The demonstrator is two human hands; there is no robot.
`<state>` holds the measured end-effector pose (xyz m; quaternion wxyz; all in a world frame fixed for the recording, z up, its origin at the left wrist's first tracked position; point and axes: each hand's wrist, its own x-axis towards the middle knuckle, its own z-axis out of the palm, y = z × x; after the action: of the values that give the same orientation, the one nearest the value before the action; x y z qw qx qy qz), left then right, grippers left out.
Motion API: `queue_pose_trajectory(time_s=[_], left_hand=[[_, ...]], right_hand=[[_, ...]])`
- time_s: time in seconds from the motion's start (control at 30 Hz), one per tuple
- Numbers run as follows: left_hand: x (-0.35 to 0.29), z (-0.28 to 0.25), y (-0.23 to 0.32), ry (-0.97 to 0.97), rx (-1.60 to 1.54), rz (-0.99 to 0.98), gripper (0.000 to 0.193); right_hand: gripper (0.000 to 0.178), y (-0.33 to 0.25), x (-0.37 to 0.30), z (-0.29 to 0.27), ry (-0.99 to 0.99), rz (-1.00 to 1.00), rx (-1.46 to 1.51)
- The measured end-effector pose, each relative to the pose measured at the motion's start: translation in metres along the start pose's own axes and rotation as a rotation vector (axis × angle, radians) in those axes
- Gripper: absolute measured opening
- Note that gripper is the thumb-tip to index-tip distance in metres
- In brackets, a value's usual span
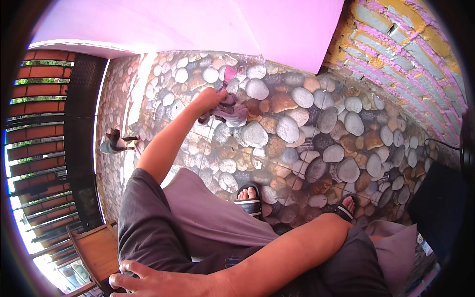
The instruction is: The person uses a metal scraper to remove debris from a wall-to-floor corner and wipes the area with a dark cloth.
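Note:
My left arm reaches forward, and my left hand (212,98) is closed on a crumpled grey-purple cloth (230,113) held over the pebble-patterned floor. A small pink piece (229,74) shows just beyond the fingers; I cannot tell whether it belongs to the cloth. My right forearm lies across my body, and my right hand (148,283) rests at the lower left against dark clothing, its fingers apart and nothing in them. Part of that hand is cut off by the lower edge.
A cat (116,141) is on the floor to the left, near a slatted gate (47,143). Beside me at lower left stands a wooden piece of furniture (96,250). A pink wall (198,27) and a painted brick wall (405,49) bound the floor (326,121). My sandalled feet (249,198) are in front.

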<state>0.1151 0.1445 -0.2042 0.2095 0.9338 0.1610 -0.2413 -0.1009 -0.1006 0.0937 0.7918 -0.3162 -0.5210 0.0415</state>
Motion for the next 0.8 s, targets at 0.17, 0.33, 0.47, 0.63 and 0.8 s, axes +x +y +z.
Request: queue_pose_trajectory(time_s=[0.17, 0.33, 0.47, 0.63, 0.8], left_hand=[[-0.009, -0.004, 0.016, -0.092, 0.009, -0.048, 0.058], [0.001, -0.009, 0.014, -0.055, 0.049, -0.049, 0.062], [0.001, 0.007, 0.021, -0.039, 0.075, -0.01, 0.06], [0.008, 0.008, 0.006, -0.064, 0.052, 0.027, 0.061], [0.015, -0.008, -0.003, -0.065, 0.155, 0.005, 0.061]], right_hand=[[0.021, 0.001, -0.004, -0.001, -0.004, 0.004, 0.023], [0.023, -0.001, -0.001, 0.02, 0.142, -0.022, 0.08], [0.026, 0.003, -0.002, 0.024, 0.14, -0.036, 0.012], [0.028, -0.002, -0.004, 0.019, 0.05, -0.059, -0.039], [0.028, -0.005, 0.003, 0.036, 0.121, -0.048, -0.219]])
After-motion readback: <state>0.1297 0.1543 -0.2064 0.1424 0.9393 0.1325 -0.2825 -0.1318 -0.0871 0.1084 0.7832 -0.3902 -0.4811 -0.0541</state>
